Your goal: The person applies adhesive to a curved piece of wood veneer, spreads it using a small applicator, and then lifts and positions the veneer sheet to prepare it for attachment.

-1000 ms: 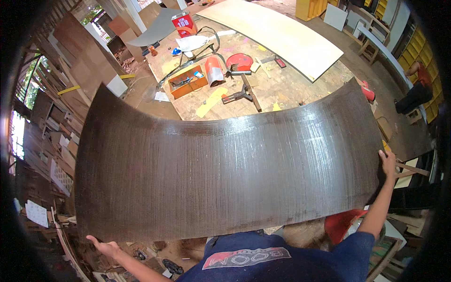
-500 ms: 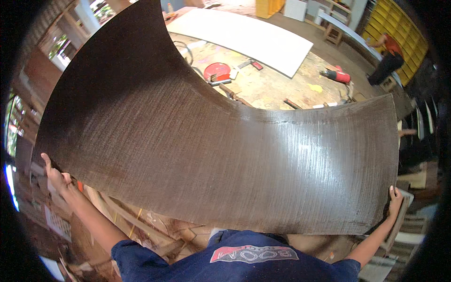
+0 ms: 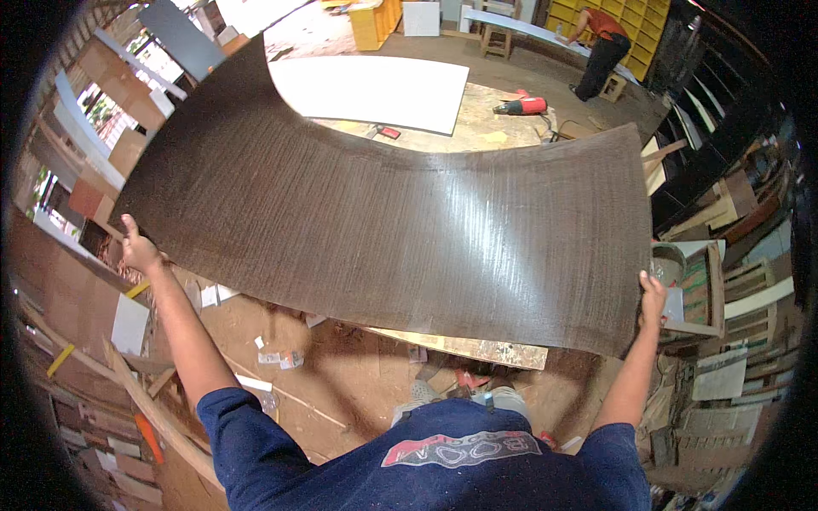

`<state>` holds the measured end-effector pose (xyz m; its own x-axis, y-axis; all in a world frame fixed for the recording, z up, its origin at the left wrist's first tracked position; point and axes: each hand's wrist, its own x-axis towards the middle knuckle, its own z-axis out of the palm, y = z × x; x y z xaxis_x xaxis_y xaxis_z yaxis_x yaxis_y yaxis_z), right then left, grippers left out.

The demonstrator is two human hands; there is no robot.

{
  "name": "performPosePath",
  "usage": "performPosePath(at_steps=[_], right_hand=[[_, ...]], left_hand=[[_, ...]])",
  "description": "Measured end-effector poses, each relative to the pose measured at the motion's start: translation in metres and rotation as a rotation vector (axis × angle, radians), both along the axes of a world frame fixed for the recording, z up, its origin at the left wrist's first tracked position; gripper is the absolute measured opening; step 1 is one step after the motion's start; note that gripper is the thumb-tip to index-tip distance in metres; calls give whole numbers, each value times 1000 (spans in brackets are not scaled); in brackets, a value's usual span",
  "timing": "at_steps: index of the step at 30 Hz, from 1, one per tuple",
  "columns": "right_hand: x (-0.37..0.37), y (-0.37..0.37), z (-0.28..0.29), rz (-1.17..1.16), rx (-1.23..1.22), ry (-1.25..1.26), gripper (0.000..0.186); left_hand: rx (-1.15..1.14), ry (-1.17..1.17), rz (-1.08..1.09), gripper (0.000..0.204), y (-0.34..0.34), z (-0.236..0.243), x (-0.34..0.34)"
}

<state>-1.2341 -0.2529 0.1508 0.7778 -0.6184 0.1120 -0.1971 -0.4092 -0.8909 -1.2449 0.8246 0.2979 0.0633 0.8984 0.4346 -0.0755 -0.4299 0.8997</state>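
A large dark brown wood-grain laminate sheet spans between my arms, bowed so that its middle sags and its ends rise. My left hand grips the near left corner, thumb along the edge. On the opposite end, my right hand clasps the short right edge low down, its fingers partly hidden behind the sheet. Light glares off the right half of the surface. Below and beyond it is a worktable, mostly covered from sight. A white panel lies on the table's far part.
A red heat gun rests on the table's far right. Bent over a long pale board at the back is a person in a red top. A wooden-framed box stands right; timber offcuts lean at left.
The sheet has moved farther from my body, and both arms are stretched out more. The view has shifted, showing the table's near edge and the floor below the sheet.
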Motion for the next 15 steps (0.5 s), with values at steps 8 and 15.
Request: performPosePath(at_steps=[8, 15], right_hand=[[7, -43, -68, -43, -422, 141, 33], [-18, -59, -88, -128, -698, 381, 34]], left_hand=[[408, 326, 217, 48, -2, -81, 49], [344, 549, 36, 49, -21, -140, 64]])
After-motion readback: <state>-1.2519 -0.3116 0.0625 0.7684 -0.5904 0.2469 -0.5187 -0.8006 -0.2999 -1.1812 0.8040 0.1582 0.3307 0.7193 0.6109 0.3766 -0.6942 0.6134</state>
